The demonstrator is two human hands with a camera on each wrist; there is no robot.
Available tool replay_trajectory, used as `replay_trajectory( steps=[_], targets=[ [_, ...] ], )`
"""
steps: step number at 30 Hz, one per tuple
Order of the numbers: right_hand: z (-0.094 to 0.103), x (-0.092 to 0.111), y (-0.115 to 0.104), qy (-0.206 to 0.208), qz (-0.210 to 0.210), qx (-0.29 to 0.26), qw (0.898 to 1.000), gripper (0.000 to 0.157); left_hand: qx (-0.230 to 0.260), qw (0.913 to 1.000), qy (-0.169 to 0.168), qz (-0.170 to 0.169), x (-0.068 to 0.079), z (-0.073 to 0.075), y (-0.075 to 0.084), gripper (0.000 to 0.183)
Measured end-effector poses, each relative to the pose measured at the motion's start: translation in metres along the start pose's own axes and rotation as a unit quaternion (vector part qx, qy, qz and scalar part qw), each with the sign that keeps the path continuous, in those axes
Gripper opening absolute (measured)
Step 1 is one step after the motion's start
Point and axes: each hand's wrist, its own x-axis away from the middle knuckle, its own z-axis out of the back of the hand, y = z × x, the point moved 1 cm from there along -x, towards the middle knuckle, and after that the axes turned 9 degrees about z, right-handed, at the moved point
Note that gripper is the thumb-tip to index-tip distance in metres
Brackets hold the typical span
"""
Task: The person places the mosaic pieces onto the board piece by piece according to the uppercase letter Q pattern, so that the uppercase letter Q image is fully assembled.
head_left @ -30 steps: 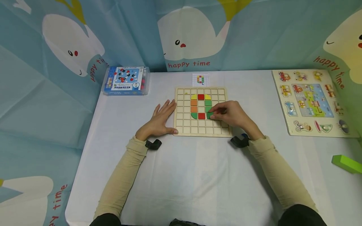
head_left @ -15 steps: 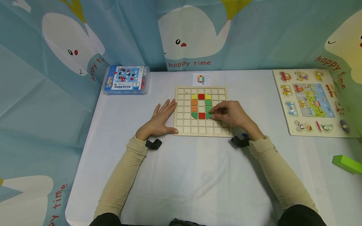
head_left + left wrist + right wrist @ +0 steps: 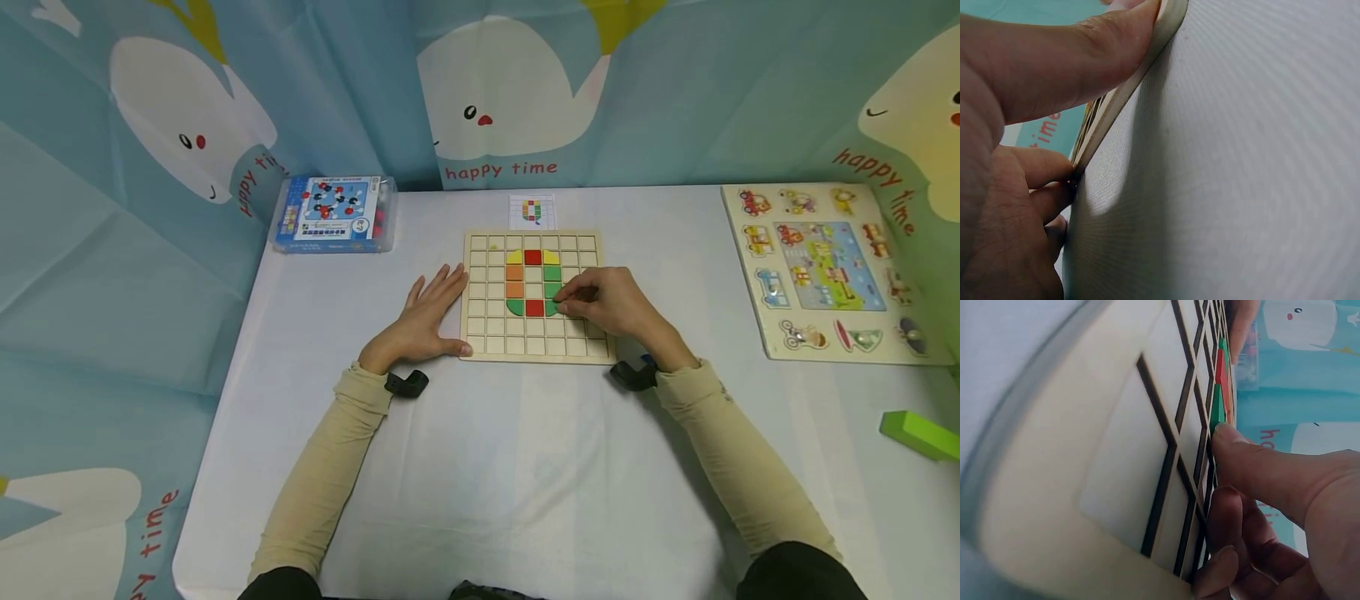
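A wooden grid board [image 3: 483,344] lies on the white table, with coloured tiles forming a ring in its cells. Yellow rounded tiles fill the top corners, red squares the top and bottom, orange the left side, green the right. My right hand [image 3: 611,300] has thumb and forefinger at the green rounded tile [image 3: 551,308] in the ring's lower right corner, which they partly cover. In the right wrist view the thumb tip touches this green tile [image 3: 1217,405]. My left hand [image 3: 423,321] lies spread along the board's left edge, its thumb [image 3: 1116,53] pressing the near corner.
A small pattern card [image 3: 532,212] lies behind the board. At the back left stands a clear-lidded box [image 3: 333,214] with a molecule picture. To the right are a wooden picture puzzle [image 3: 832,267] and a lime green block [image 3: 921,435].
The green rounded tile under my right fingertips has shifted slightly left, from askew to sitting in line with its cell. My left hand has stayed in place.
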Motion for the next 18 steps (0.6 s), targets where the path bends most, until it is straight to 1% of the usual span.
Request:
replay_trajectory(
  steps=[3, 7, 12, 18],
  targets=[
    [0.004, 0.005, -0.001, 0.006, 0.005, 0.004, 1.000, 0.010, -0.002, 1.0000, -0.001, -0.001, 0.000, 0.000, 0.000, 0.121],
    [0.013, 0.021, 0.003, 0.024, 0.007, 0.011, 1.000, 0.008, -0.005, 1.0000, -0.002, -0.001, 0.000, 0.000, 0.000, 0.121],
    [0.027, 0.051, 0.010, 0.035, -0.002, 0.017, 0.999, 0.009, -0.009, 1.0000, -0.004, 0.002, 0.000, 0.000, 0.000, 0.121],
    [0.042, 0.090, 0.017, 0.020, -0.033, 0.042, 0.998, 0.012, -0.006, 1.0000, -0.004, 0.006, 0.001, 0.000, 0.002, 0.121]
  ],
)
